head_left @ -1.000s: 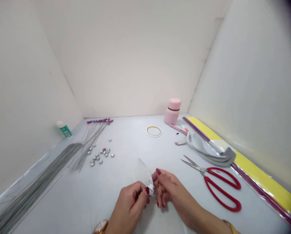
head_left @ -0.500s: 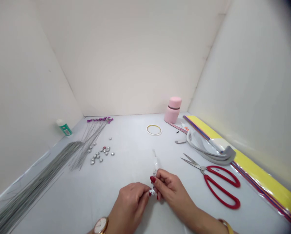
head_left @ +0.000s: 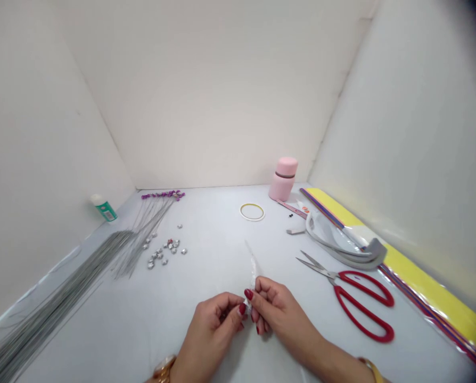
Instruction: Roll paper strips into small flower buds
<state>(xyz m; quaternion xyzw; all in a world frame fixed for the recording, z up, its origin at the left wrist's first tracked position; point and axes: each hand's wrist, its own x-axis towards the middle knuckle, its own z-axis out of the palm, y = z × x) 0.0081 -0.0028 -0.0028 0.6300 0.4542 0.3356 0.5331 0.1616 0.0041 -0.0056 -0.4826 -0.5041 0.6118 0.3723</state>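
Note:
A narrow twist of translucent white film rises from between my hands, its thin tip leaning up and to the left. My right hand pinches it low down, and my left hand closes against its lower end. The fingers hide the bottom of the film. To the right of my right hand lie red-handled scissors, with their blades pointing up and left. Small silver beads lie to the left of my hands, out of reach of my fingertips.
Thin silver wires lie along the left wall, and purple-tipped wires fan out behind them. A glue bottle, a pink flask and a tape ring stand near the back. Grey strips rest on a yellow-sheet packet.
The film has gone from a wide, flat piece to a tight, narrow twist. My left hand has moved slightly left, and the film's tip now leans left.

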